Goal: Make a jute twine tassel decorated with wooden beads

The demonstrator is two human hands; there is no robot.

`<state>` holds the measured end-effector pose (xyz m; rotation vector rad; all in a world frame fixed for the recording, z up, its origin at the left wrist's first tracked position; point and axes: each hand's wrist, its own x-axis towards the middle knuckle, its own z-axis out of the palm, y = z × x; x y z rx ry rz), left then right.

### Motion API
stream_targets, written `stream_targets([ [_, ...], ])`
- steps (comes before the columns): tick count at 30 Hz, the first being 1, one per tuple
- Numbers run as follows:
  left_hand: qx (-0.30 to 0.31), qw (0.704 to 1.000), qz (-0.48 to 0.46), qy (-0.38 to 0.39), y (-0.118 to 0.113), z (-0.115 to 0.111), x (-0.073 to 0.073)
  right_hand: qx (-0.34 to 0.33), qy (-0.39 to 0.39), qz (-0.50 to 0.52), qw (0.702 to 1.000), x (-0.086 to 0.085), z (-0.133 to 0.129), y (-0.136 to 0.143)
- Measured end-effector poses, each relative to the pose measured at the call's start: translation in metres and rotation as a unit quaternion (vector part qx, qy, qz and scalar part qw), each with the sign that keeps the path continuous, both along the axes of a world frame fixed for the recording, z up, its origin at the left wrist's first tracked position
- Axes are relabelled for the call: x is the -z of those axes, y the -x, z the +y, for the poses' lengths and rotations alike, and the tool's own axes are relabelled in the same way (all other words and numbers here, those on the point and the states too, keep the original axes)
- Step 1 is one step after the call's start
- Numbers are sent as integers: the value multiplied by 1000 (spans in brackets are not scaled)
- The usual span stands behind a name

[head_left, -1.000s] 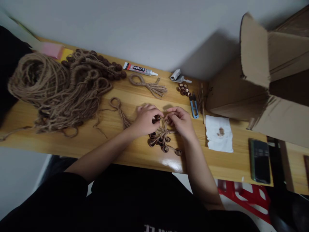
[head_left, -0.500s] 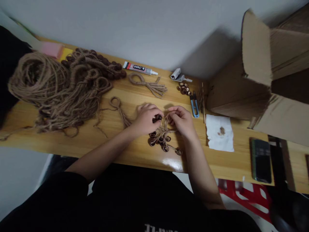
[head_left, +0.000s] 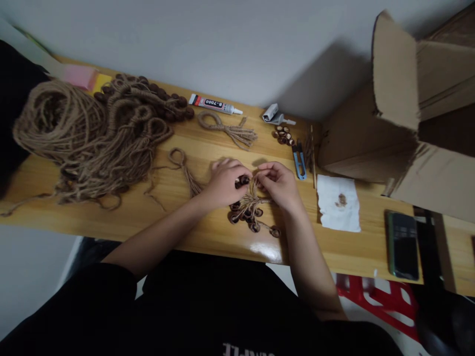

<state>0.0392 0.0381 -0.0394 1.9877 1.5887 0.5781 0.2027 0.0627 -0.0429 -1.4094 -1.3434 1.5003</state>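
Note:
My left hand [head_left: 227,184] is closed over part of a bundle of twine strands [head_left: 249,200], with dark brown half-shell beads [head_left: 242,181] at its thumb and forefinger. My right hand [head_left: 275,182] pinches twine at the top of the same bundle, thumb against forefinger. More brown beads [head_left: 254,225] hang on strand ends and lie on the table below the hands. A looped twine cord [head_left: 178,158] runs from the left and passes under my left hand. What lies inside the left palm is hidden.
A large twine heap [head_left: 111,133] covers the left. Behind lie a glue tube [head_left: 213,104], a tied twine loop [head_left: 226,129], loose beads [head_left: 284,135] and blue thread snips [head_left: 299,160]. To the right are a stained tissue [head_left: 330,210], a phone [head_left: 403,245] and a cardboard box [head_left: 356,123].
My right hand's fingers have shifted very slightly at the twine. The left hand stays where it was, and the beads have not visibly moved.

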Motion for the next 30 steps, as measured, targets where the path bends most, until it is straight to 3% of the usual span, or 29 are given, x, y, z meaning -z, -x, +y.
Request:
stream_targets([
  [16,28,999,-19,-12,-3,-2,-2,-20,-31,4,999,5,1,-3],
  [30,18,1000,-18,-9,-4,-1,-1,-17,-19,12,1000,-2,-2,-1],
])
